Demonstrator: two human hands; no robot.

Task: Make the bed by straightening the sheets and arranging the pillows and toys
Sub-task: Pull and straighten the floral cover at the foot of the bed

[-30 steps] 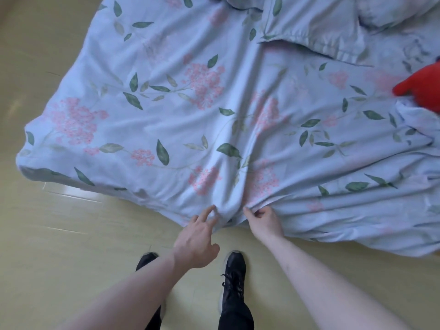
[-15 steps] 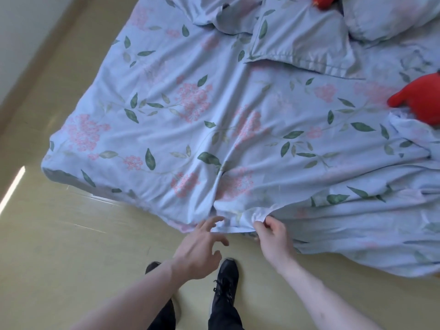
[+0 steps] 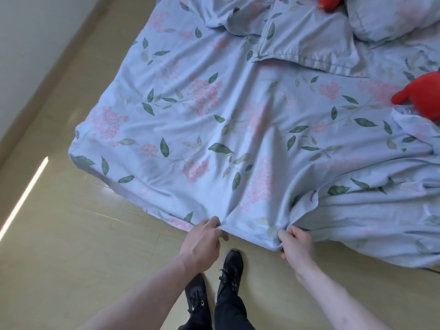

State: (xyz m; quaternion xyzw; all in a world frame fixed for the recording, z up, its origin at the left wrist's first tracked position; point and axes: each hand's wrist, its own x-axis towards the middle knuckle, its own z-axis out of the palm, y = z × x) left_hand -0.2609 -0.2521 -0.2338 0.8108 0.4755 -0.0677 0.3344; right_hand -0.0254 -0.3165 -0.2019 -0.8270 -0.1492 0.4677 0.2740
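Note:
A pale blue sheet printed with pink flowers and green leaves covers the low bed. My left hand pinches its near edge. My right hand grips the same edge further right, with a bunch of cloth gathered above it. The stretch between my hands is pulled fairly flat; the right part lies in wrinkles. A flat pillow and a plumper pillow in matching fabric lie at the far end. One red plush toy sits at the right edge, another red toy at the top.
Yellowish smooth floor surrounds the bed's near side. A white wall runs along the left. My black shoes stand just in front of the bed edge. A bright strip of light crosses the floor at left.
My left hand has closed its fingers on the sheet edge. My right hand moved right along the edge, and my hands now stand wider apart. The view has tilted up the bed.

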